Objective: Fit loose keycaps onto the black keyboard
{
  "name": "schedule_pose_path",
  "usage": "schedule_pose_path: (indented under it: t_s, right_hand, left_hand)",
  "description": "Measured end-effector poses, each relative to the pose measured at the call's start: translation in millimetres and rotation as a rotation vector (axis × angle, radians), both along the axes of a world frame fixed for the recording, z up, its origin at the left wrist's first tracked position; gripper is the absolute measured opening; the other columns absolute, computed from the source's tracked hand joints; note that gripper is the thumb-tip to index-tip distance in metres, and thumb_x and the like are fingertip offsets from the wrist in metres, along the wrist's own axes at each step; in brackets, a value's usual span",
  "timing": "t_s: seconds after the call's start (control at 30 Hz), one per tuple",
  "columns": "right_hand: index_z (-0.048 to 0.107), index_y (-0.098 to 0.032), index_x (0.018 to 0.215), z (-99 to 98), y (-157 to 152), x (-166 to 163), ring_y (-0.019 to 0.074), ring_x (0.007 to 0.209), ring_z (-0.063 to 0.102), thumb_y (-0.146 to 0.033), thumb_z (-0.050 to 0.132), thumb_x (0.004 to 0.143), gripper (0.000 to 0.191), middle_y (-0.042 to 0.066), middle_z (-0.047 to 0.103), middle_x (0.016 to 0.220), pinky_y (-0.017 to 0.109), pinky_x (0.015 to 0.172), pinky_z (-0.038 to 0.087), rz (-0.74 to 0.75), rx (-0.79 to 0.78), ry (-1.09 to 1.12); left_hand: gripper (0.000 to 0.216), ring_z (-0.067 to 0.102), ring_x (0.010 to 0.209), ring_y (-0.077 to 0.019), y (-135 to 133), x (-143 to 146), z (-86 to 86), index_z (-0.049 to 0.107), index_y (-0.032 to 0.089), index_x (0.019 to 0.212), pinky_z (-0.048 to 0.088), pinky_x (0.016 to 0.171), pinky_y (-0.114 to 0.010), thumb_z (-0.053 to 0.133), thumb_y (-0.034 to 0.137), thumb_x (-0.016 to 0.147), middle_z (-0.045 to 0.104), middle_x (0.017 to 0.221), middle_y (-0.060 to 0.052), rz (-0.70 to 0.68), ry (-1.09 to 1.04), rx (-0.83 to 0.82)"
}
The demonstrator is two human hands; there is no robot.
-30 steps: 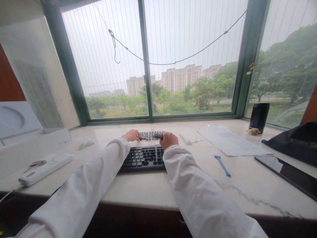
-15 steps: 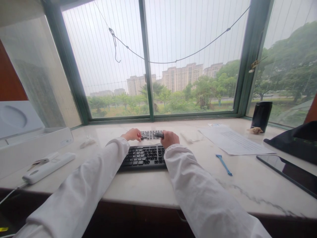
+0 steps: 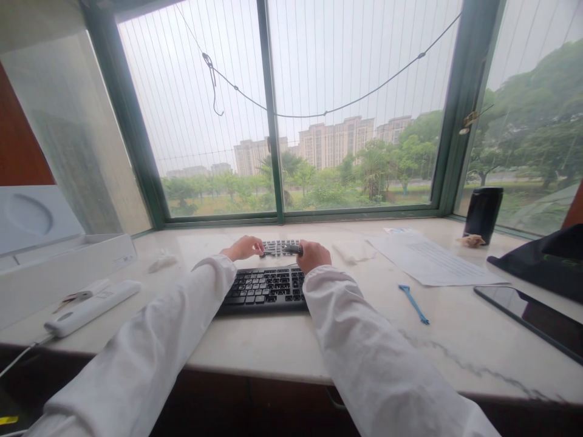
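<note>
Black keyboard (image 3: 266, 291) partly behind the right sleeve (image 3: 364, 340) — grip of the left hand (image 3: 242, 247) unclear, too small

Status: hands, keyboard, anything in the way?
Right hand closed round dark tool. Left hand beside rows of small dark pieces, grip unclear. Black keyboard flat on counter. Right sleeve overlaps keyboard's right side in view.

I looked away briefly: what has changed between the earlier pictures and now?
Almost nothing. Things sit slightly farther right in the picture, probably because the head camera moved. No hold was visibly taken or let go: the right hand still grips the dark object; I can't tell whether the left hand pinches anything. The black keyboard and blue tool stayed put.
</note>
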State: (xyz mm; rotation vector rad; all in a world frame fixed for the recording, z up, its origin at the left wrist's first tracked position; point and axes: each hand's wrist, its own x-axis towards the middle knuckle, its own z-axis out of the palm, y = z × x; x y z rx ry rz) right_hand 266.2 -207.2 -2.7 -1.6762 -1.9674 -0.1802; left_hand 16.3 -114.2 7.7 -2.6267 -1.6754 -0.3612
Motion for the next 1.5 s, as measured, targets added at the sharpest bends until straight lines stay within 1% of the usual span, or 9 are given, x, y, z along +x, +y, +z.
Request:
schedule_pose_path:
  t_s: [0.1,0.17,0.33,0.47,0.57,0.9,1.23,1.4,1.5]
  right_hand:
    - [0.062,-0.020,0.087,-0.7,0.6,0.5,0.0168,0.071,0.061,-0.025,0.041,0.086,0.021,0.006,0.066,0.081,0.025,0.060,0.041,0.006,0.003,0.003]
    - [0.062,-0.020,0.089,-0.7,0.6,0.6,0.0171,0.072,0.061,-0.025,0.041,0.086,0.021,0.007,0.067,0.082,0.026,0.061,0.042,0.005,-0.003,-0.001]
    - [0.061,-0.021,0.090,-0.1,0.4,0.3,0.0183,0.076,0.062,-0.027,0.043,0.086,0.020,0.007,0.067,0.084,0.026,0.063,0.043,-0.014,-0.019,-0.019]
    - [0.061,-0.021,0.090,-1.9,2.2,0.7,0.0172,0.073,0.062,-0.027,0.042,0.087,0.020,0.007,0.067,0.083,0.025,0.062,0.042,-0.007,-0.016,-0.009]
    - [0.061,-0.021,0.089,-4.6,5.0,1.3,0.0171,0.072,0.062,-0.027,0.041,0.087,0.020,0.006,0.066,0.082,0.026,0.062,0.042,0.003,-0.005,0.001]
    - [0.061,-0.021,0.090,-5.3,6.9,1.1,0.0185,0.074,0.061,-0.027,0.043,0.084,0.019,0.007,0.066,0.083,0.027,0.063,0.042,-0.009,0.007,-0.008]
    - [0.060,-0.020,0.087,-5.4,7.0,1.5,0.0170,0.071,0.061,-0.028,0.043,0.085,0.019,0.006,0.066,0.081,0.025,0.061,0.042,0.012,0.016,0.005]
    - [0.060,-0.021,0.087,-6.4,8.1,1.4,0.0181,0.071,0.061,-0.027,0.044,0.083,0.018,0.006,0.066,0.080,0.026,0.061,0.042,0.001,0.031,-0.006]
    - [0.061,-0.021,0.086,-7.0,9.1,1.4,0.0185,0.071,0.061,-0.026,0.045,0.082,0.017,0.006,0.066,0.079,0.026,0.060,0.041,-0.007,0.035,-0.015]
  left_hand:
    - [0.027,0.061,0.085,-0.0150,0.2,2.9,-0.7,0.071,0.025,0.087,0.043,0.081,-0.025,0.052,0.042,0.081,0.070,0.093,-0.001,-0.028,-0.008,0.095]
    - [0.027,0.061,0.085,-0.0152,1.8,7.1,-1.6,0.071,0.025,0.087,0.043,0.081,-0.025,0.050,0.041,0.082,0.070,0.095,-0.001,-0.022,-0.006,0.115]
    - [0.024,0.061,0.083,-0.0162,8.8,23.1,-2.4,0.073,0.024,0.088,0.043,0.076,-0.023,0.055,0.039,0.078,0.070,0.092,-0.004,0.087,0.090,0.078]
    - [0.020,0.061,0.075,-0.0171,14.1,33.1,-3.0,0.074,0.023,0.080,0.043,0.070,-0.024,0.062,0.037,0.072,0.070,0.081,-0.007,0.116,0.147,0.049]
    - [0.020,0.060,0.071,-0.0175,16.4,36.6,-4.4,0.074,0.021,0.077,0.043,0.068,-0.025,0.062,0.036,0.071,0.069,0.077,-0.008,0.134,0.163,0.050]
    - [0.023,0.059,0.066,-0.0164,17.0,37.9,-8.0,0.072,0.020,0.071,0.042,0.064,-0.025,0.059,0.039,0.073,0.068,0.073,-0.008,0.160,0.171,0.068]
    - [0.024,0.057,0.062,-0.0150,15.7,38.3,-8.9,0.072,0.018,0.068,0.040,0.061,-0.024,0.058,0.038,0.073,0.067,0.067,-0.007,0.174,0.151,0.084]
    - [0.025,0.059,0.066,-0.0152,16.0,33.9,-5.0,0.074,0.023,0.077,0.040,0.059,-0.023,0.060,0.042,0.072,0.069,0.072,-0.006,0.177,0.121,0.085]
    - [0.028,0.059,0.065,-0.0140,15.3,27.7,-0.3,0.074,0.023,0.074,0.039,0.058,-0.021,0.060,0.048,0.070,0.069,0.073,-0.004,0.174,0.095,0.064]
